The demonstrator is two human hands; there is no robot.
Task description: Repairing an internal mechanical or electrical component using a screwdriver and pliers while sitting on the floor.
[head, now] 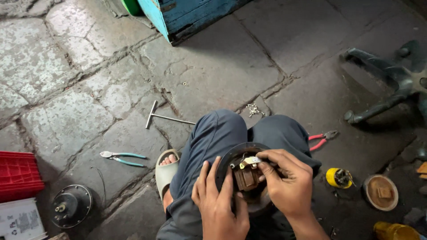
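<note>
The left hand [219, 202] wraps around the near rim of a dark round motor housing [242, 178] that rests on the person's lap, fingers spread up its left side. The right hand [284, 180] grips the housing's right side, and its thumb and forefinger pinch a small metal terminal clip [250, 161] above a brown copper coil [246, 178] at the centre of the housing. Both knees in grey trousers [213, 142] rise just beyond the housing, and a foot in a pale sandal [166, 169] rests on the stone floor [213, 66] to the left.

Near the floor's left edge sit a black round motor cover [71, 205] with a short shaft, a red plastic crate [18, 173] and a white box [20, 220]. To the right lie a yellow roll [338, 178] and a round brown disc [380, 192]. Farther out, teal-handled pliers [122, 158] lie left of the sandal, and red-handled pliers [321, 139] lie right of the knee. Beyond those rest a metal T-handle wrench [162, 117] and a small cluster of screws [254, 109]. At the far edge stand a blue wooden box [187, 15] and a dark chair base [387, 84].
</note>
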